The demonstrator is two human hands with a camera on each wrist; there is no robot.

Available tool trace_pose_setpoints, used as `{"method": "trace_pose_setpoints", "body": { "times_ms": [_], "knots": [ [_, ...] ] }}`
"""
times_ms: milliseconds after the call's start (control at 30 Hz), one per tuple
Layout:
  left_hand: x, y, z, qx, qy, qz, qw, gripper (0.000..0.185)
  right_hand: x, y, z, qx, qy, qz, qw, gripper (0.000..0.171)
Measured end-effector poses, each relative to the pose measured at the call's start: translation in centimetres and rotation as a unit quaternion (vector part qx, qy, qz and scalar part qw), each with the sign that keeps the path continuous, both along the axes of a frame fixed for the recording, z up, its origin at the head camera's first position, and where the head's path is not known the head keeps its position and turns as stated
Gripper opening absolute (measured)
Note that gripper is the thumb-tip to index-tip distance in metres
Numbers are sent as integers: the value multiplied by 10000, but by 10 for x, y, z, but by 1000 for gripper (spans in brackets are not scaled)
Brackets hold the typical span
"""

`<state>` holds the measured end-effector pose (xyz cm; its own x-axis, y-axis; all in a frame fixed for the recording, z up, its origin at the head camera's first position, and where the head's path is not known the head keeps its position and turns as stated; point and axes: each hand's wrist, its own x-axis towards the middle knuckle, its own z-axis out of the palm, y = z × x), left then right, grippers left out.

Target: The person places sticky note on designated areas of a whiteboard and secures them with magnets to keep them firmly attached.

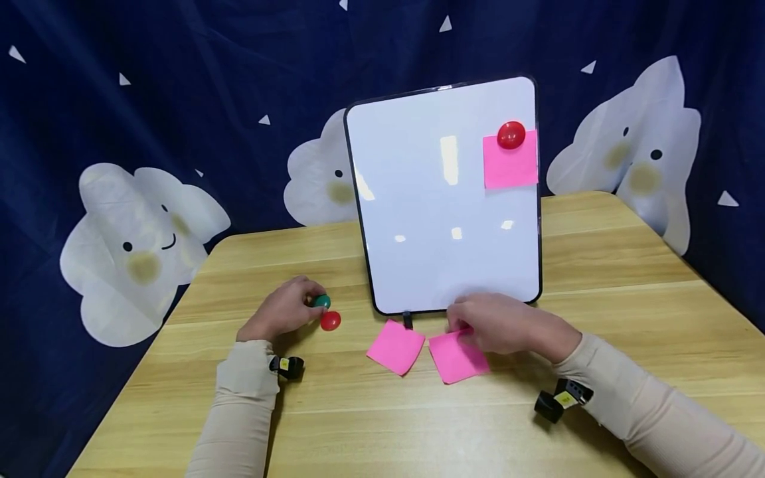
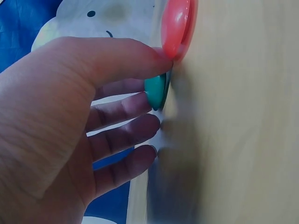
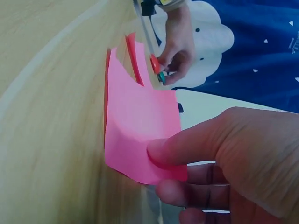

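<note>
The left hand [image 1: 285, 311] pinched a small round green magnet [image 1: 322, 301] between thumb and fingertips on the light wooden table [image 1: 627, 279], with a round red magnet [image 1: 330, 321] just beside it. The right hand [image 1: 499, 323] pinched the edge of a square pink paper note [image 1: 457, 360] lying flat near the upright whiteboard [image 1: 430, 212]. A second pink paper note [image 1: 396, 346] lay beside it, and a third note [image 1: 510, 166] sat under a red magnet [image 1: 510, 135] on the board

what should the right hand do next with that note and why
Probably lift the note up to the whiteboard. The right hand already pinches it, one note is pinned there under a red magnet, and the left hand grips a green magnet.
</note>
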<state>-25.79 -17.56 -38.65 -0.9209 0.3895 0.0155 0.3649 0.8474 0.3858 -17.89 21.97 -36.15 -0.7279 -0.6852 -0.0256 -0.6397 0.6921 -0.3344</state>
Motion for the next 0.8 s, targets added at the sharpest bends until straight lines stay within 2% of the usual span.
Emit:
{"method": "trace_pose_setpoints", "body": {
  "times_ms": [267, 533, 800],
  "knots": [
    [0, 3, 0, 13, 73, 16, 10000, 32, -6, 5, 1, -596, -43, 85, 9982, 23],
    [1, 11, 2, -22, 147, -24, 9999, 31, -10, 7, 2, -1137, -365, -190, 9927, 16],
    [2, 15, 1, -85, 217, -45, 9997, 30, -12, 8, 1, -1338, -158, -259, 9905, 18]
  ]
}}
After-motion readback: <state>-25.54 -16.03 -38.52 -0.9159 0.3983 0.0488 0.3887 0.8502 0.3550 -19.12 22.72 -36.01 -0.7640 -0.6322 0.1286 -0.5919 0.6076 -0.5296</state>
